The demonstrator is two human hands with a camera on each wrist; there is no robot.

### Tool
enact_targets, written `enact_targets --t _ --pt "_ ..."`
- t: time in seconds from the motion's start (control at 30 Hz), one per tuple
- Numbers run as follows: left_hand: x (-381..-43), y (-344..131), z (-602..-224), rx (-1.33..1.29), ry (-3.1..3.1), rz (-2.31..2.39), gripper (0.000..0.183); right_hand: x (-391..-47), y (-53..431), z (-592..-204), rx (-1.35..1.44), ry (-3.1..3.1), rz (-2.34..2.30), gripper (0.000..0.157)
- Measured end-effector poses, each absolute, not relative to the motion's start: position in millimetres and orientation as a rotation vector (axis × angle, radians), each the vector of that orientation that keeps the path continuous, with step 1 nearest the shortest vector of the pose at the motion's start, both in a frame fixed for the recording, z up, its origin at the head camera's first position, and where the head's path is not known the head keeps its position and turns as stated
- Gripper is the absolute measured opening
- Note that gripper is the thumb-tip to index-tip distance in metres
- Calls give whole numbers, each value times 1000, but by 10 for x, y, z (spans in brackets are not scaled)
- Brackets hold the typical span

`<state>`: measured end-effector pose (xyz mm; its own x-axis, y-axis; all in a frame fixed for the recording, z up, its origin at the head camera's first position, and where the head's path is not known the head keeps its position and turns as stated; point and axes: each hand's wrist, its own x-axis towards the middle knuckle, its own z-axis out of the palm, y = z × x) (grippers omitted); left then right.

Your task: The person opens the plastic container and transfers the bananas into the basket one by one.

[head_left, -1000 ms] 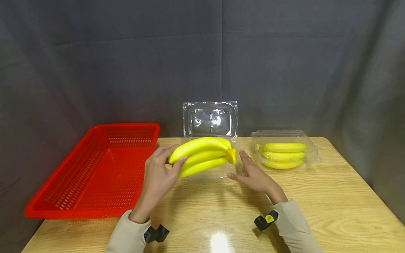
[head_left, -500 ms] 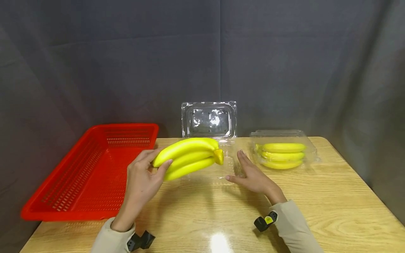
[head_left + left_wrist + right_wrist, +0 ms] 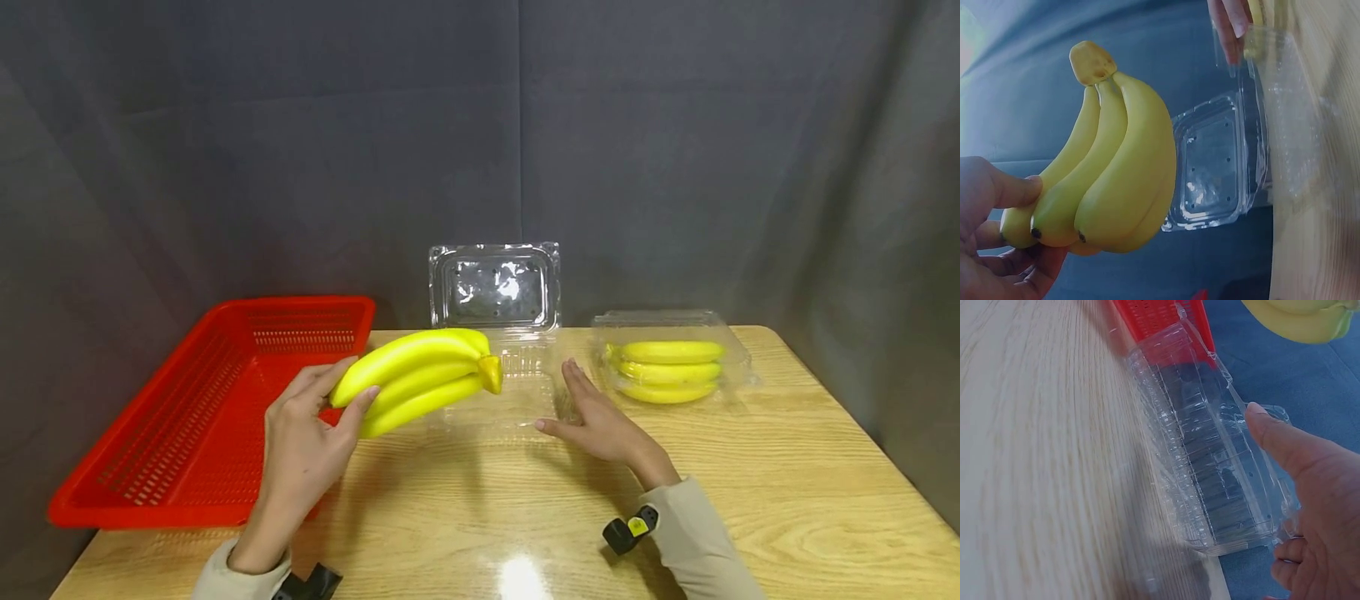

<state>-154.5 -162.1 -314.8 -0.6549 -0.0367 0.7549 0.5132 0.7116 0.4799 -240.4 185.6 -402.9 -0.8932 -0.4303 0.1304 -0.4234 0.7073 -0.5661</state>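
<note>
Over the counter (image 3: 787, 467), beside the clear box (image 3: 517, 400), the left hand (image 3: 303, 446) pinches the banana bunch (image 3: 420, 379) by its tips. It looks light, firm, smoothly slippery; the stem probably offers surer hold. The right hand (image 3: 603, 425), fingers outstretched, flanks the box.

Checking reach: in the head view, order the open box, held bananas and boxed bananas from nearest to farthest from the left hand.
1. Held bananas: in the left hand.
2. Open box: to its right.
3. Boxed bananas: farthest right.
</note>
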Motion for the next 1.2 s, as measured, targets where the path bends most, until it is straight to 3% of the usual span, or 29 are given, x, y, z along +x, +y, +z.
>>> enact_targets --t 1.2 --pt "-1317 -2049 -3104 -118 -2111 -856 40 -2410 1843 -4102 -709 2917 -974 102"
